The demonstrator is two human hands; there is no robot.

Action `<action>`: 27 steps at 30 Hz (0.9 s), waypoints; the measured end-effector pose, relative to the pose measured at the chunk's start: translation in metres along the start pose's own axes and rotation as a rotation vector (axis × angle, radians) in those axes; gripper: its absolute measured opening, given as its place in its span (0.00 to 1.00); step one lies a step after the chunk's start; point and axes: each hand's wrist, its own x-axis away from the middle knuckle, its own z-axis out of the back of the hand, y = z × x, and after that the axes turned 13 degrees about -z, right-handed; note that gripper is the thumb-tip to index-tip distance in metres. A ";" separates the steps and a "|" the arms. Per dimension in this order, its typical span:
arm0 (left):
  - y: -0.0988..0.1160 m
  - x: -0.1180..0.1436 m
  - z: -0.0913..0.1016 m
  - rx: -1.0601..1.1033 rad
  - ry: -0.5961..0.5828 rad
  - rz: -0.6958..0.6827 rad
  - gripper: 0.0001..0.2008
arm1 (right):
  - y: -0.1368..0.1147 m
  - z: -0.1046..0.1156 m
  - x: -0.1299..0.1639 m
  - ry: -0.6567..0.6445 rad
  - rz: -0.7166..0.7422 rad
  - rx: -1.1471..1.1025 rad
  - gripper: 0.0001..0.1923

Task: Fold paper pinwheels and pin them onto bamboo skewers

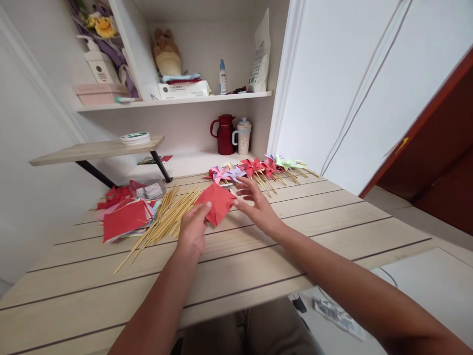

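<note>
A square of red paper [219,203] with crease lines is held above the table, tilted so one corner points down. My left hand [195,228] pinches its left side, the thumb lying on top. Beside the paper's right corner is my right hand [255,206], fingers apart and slightly curled, the thumb close to that corner; whether it touches is hard to make out. Left of my left hand lies a loose pile of thin wooden sticks [168,217]. A stack of coloured paper squares [125,219], red on top, rests farther left.
Finished paper pinwheels on sticks [254,168] lie along the table's back edge. A small raised wooden shelf [99,149] stands at the back left. Behind are a dark red jug [225,134] and a cup [243,135]. A clear plastic box [152,191] sits by the paper stack.
</note>
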 end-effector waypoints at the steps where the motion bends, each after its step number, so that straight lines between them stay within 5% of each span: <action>1: 0.001 0.000 0.000 0.014 0.008 -0.007 0.21 | -0.001 -0.001 0.001 0.043 0.107 0.115 0.29; 4: 0.002 0.001 0.000 0.056 0.013 -0.022 0.21 | -0.001 -0.006 0.007 0.130 0.356 0.363 0.20; 7: 0.001 0.001 0.000 0.093 -0.007 -0.023 0.21 | 0.002 -0.013 0.013 0.153 0.455 0.506 0.15; 15: 0.002 0.006 -0.003 0.124 -0.065 -0.021 0.19 | 0.003 -0.020 0.017 0.164 0.527 0.666 0.02; 27: 0.004 0.008 -0.005 0.086 -0.074 -0.040 0.20 | -0.003 -0.017 0.017 0.198 0.537 0.557 0.05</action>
